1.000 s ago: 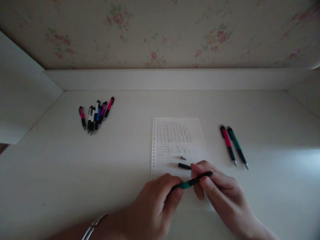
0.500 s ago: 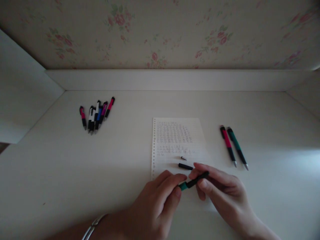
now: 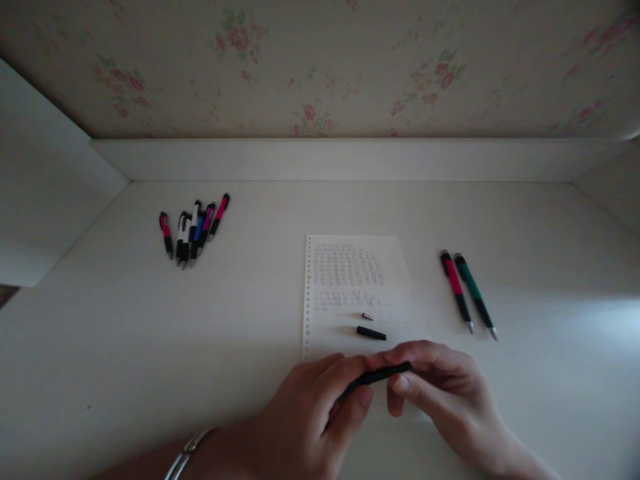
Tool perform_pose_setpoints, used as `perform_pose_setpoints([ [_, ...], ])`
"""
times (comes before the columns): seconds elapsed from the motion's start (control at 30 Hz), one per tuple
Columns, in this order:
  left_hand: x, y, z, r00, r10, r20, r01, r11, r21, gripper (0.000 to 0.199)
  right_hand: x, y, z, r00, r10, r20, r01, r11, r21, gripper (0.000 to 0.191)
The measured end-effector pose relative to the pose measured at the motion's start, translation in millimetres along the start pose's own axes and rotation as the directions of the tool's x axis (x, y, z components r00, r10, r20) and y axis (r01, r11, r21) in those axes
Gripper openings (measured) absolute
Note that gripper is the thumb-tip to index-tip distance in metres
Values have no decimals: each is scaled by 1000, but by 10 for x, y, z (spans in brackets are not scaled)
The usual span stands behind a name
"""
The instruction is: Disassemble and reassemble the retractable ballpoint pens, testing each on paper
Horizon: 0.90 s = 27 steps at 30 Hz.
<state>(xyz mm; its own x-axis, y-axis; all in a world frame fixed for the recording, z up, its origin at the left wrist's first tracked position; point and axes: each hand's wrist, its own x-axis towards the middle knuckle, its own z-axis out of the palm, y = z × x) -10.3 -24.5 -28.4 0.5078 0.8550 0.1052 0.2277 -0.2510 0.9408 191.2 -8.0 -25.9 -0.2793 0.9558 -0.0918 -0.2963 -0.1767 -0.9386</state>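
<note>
The left hand [image 3: 317, 407] squeezes a black pen [image 3: 377, 375], and the right hand [image 3: 455, 390] pinches its other end. The pen is between the two hands, over the paper [image 3: 345, 267]. Its long way goes from side to side, a bit slanted, with the right end pointing a little farther away. Just past the grip lie a black tube [image 3: 371, 333] and a small tip [image 3: 367, 316].

Held pen [image 3: 380, 375]: matt black, looks plastic or rubber. Loose sleeve [image 3: 371, 333]: matt black, same look. Small pen tip [image 3: 367, 317]: shiny, metallic. Sheet [image 3: 350, 265]: matt paper. Desk [image 3: 225, 313]: smooth, white, soft sheen at right. Pink pen [image 3: 455, 281] and green pen [image 3: 473, 288]: plastic-looking barrels, silvery metallic tips. Wall [image 3: 325, 67]: matt, papered. Bracelet [image 3: 187, 452]: polished silvery metal.
</note>
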Motion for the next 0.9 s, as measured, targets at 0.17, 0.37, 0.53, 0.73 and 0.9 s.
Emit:
perform_pose_setpoints([
  [0.17, -8, -7, 16, 1000, -29, -10, 29, 999, 19, 27, 20, 6, -5, 1000, -22, -17, 22, 1000, -4, 12],
  [0.37, -26, -26, 35, 999, -33, -18, 35, 989, 147, 27, -43, 86, -101, 997, 17, -69, -12, 998, 69, 15],
  [0.53, -18, -26, 32, 999, -41, -10, 42, 990, 133, 24, -34, 100, -135, 994, 44, -99, -33, 993, 116, 14],
  [0.73, -26, -2, 31, 997, -74, -18, 75, 986, 146, 25, 30, 55, -125, 981, 3, -192, 24, 991, 135, 13],
  [0.9, -29, -13, 37, 995, -96, -32, 100, 985, 143, 25, 66, -4, -165, 959, -20, -284, 54, 992, 111, 13],
])
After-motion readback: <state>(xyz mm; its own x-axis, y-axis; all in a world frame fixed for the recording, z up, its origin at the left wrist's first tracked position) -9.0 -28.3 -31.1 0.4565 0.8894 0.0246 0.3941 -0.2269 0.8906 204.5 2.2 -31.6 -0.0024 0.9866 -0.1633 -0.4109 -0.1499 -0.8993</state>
